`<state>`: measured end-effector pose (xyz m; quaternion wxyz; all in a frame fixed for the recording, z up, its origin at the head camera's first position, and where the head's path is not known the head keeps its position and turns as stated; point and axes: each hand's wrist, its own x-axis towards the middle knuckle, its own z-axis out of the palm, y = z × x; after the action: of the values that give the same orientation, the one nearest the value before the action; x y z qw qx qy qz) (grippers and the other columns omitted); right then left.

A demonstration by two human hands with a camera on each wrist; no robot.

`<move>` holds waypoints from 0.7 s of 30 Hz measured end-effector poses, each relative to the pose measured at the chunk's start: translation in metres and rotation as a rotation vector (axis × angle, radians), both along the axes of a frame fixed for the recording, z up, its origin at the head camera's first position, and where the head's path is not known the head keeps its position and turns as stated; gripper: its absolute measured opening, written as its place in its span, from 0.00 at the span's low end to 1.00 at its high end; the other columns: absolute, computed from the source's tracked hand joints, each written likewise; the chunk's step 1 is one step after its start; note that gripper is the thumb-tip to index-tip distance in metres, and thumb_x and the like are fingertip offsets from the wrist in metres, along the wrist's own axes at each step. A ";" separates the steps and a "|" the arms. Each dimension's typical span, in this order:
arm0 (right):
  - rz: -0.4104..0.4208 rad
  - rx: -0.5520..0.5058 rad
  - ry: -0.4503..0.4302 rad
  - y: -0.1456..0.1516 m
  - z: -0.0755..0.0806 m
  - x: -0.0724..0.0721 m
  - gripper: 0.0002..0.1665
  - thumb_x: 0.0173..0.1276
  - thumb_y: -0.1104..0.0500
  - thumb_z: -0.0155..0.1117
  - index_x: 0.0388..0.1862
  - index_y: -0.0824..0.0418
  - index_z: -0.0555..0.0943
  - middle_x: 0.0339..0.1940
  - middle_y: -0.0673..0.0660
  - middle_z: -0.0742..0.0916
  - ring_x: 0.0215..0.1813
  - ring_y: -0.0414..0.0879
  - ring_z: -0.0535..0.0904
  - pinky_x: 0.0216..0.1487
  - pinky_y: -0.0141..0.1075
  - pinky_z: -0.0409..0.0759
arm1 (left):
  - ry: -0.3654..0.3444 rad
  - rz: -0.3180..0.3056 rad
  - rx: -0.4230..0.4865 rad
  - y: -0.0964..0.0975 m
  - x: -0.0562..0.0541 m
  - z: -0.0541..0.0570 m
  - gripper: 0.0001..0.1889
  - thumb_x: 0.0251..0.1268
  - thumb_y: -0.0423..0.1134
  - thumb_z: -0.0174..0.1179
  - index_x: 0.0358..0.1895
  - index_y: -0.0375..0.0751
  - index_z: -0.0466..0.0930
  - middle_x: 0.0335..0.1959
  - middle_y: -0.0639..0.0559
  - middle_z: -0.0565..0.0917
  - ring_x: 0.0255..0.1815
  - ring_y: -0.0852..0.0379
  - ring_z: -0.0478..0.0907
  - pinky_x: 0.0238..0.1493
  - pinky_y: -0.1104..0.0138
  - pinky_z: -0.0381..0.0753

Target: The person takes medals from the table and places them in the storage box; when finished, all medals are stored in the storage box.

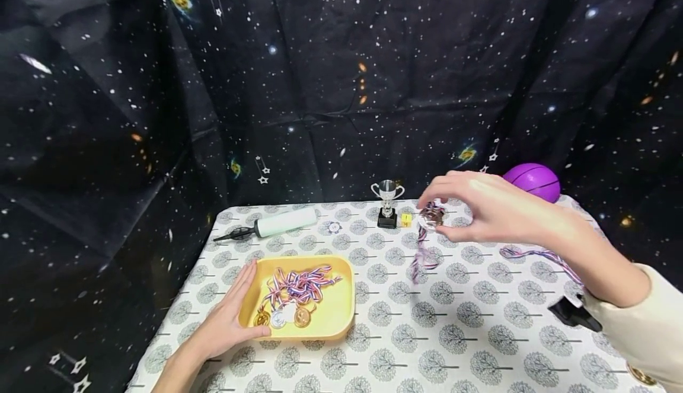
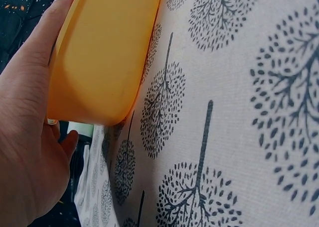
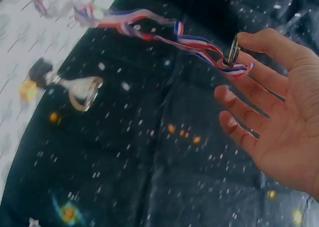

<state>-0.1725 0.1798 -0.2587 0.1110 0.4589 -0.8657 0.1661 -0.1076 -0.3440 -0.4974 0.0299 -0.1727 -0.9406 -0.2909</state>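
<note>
My left hand point(image 1: 232, 315) grips the left end of a yellow plastic tray point(image 1: 336, 316), the thumb at its near side and the fingers along the left rim. Inside lie several medals point(image 1: 302, 317) with tangled red, white and blue ribbons point(image 1: 301, 283). Off to the right, my right hand point(image 1: 485, 206) pinches a medal point(image 3: 233, 51) by its edges, raised over the table. From this medal a striped ribbon point(image 1: 421, 256) hangs down; its lower end is blurred. The left wrist view shows the tray's outer wall point(image 2: 99, 57) against the left hand point(image 2: 32, 117).
A silver trophy cup point(image 1: 387, 194) on a black base stands at the back beside a yellow lettered block point(image 1: 406, 220). Left of them lie a small round badge point(image 1: 334, 227) and a hand pump point(image 1: 285, 222). A purple ball point(image 1: 533, 181), another ribbon point(image 1: 539, 252) and a gold medal point(image 1: 640, 374) are at right.
</note>
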 end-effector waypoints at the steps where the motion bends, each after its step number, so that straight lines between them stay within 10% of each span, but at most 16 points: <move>1: 0.015 -0.001 0.001 -0.006 0.001 0.000 0.22 0.62 0.59 0.78 0.55 0.44 0.87 0.51 0.37 0.86 0.52 0.39 0.83 0.54 0.48 0.85 | -0.001 -0.001 0.000 0.000 0.000 0.000 0.72 0.49 0.61 0.82 0.89 0.45 0.39 0.90 0.52 0.37 0.89 0.44 0.37 0.76 0.29 0.53; 21: 0.189 0.063 -0.065 -0.118 0.029 -0.015 0.22 0.65 0.54 0.77 0.58 0.49 0.87 0.54 0.41 0.87 0.50 0.42 0.82 0.54 0.42 0.82 | 0.005 -0.001 -0.008 0.000 0.000 0.000 0.72 0.49 0.61 0.82 0.88 0.42 0.39 0.89 0.48 0.39 0.87 0.34 0.42 0.76 0.30 0.53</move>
<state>-0.1874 0.0615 -0.2300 0.0522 0.5362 -0.8265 0.1633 -0.1080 -0.3437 -0.4971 0.0315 -0.1738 -0.9417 -0.2865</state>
